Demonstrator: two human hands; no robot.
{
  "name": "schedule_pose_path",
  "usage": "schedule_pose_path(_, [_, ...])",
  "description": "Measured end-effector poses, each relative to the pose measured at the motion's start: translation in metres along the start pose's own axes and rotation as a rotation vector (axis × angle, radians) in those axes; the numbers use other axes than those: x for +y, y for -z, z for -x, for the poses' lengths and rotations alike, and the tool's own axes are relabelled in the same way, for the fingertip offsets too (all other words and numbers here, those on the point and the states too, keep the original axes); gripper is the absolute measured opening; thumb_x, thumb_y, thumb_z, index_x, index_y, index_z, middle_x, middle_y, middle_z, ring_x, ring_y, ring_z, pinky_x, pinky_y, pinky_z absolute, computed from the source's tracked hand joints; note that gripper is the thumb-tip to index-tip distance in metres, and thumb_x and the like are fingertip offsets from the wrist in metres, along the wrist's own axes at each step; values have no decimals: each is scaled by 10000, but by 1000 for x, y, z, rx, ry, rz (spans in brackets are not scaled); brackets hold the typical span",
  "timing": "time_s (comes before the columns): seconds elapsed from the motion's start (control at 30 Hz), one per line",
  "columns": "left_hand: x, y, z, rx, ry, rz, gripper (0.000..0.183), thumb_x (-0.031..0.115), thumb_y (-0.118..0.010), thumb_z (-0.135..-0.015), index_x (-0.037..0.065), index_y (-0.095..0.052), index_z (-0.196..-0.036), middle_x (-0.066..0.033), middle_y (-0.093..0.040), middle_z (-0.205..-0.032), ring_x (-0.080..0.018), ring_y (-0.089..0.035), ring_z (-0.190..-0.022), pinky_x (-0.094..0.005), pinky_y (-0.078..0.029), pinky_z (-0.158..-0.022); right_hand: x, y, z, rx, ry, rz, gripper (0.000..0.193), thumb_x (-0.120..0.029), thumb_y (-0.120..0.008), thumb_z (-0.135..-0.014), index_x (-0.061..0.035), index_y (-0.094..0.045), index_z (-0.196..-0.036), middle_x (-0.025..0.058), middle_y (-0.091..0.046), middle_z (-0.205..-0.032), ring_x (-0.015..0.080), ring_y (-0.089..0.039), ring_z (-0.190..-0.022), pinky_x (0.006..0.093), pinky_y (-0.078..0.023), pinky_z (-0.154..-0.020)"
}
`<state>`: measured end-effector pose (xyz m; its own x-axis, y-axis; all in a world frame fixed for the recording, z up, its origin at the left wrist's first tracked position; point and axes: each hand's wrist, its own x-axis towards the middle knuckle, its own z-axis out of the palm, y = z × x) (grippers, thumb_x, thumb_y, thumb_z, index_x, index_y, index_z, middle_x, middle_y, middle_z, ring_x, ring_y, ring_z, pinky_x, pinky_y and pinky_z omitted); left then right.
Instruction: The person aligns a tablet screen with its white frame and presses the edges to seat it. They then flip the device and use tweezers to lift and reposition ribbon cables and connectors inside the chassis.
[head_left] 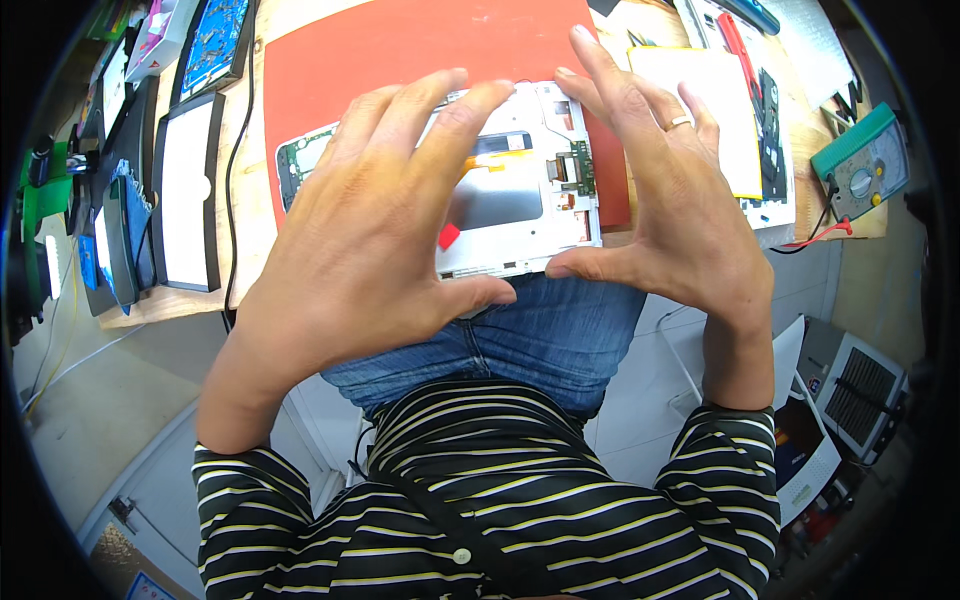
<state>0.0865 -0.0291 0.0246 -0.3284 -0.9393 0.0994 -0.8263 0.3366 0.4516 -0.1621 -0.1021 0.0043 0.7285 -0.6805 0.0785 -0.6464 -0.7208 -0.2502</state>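
Note:
An opened tablet [505, 250], white-framed with its inner parts showing, lies at the near edge of the orange mat. A green circuit board shows at its left end and another, with a connector, on its right side. A grey metal plate and an orange ribbon cable sit in the middle, with a red tab below. My left hand [370, 220] spreads over its left half, hiding part of it, fingers toward the far edge and thumb by the near edge. My right hand [665, 190] is open around the right end, thumb at the near corner. Whether either presses on it cannot be seen.
The orange mat [380, 50] covers the wooden table. At right are a yellow sheet [700, 110], a red-handled tool [738, 48] and a green analog multimeter [862, 170]. A black-edged white tray [188, 195] and a black cable [240, 150] lie left.

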Motion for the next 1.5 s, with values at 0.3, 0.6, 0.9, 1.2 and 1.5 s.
schedule_pose_path(0.3, [6,1,0,-90,19,-113,980,474,-896,-671,244,-526,-1549,-184,-486,-1579,-461,-495,-1347,-549,-451,-1116,1,-2,6,75,1,-123,1330,-642,-935,-494,-156,-412,-1616,64,-382,-1701,385,-396,-1529,689,-219,-1216])
schedule_pose_path(0.6, [9,1,2,-145,39,-178,780,528,-858,-726,323,-621,-1440,-171,-433,-1631,-482,-463,-1390,-576,-436,-1127,-7,12,29,370,-144,-325,854,-296,-925,-711,-25,-584,-1445,129,-717,-1298,283,-619,-1261,449,-400,-1119])
schedule_pose_path(0.9, [3,-4,6,-101,-21,-174,694,524,-830,-758,340,-659,-1405,-193,-419,-1644,-485,-450,-1409,-582,-411,-1141,-25,0,49,507,-419,-529,215,6,-800,-872,-9,-775,-1085,50,-717,-820,96,-622,-676,239,-428,-563])
schedule_pose_path(1.2, [4,-4,6,-96,-40,-170,708,457,-829,-769,369,-643,-1446,-204,-428,-1631,-477,-451,-1402,-572,-411,-1143,-24,-1,36,321,-486,-565,129,-40,-756,-959,19,-750,-1073,-48,-613,-717,-21,-461,-612,180,-299,-526])
schedule_pose_path(1.5, [4,-4,5,-80,-46,-161,725,391,-855,-758,383,-631,-1447,-209,-437,-1609,-466,-458,-1392,-558,-442,-1128,-31,-9,5,287,-413,-408,136,-134,-796,-926,-25,-717,-910,-13,-583,-574,42,-454,-498,257,-341,-488])
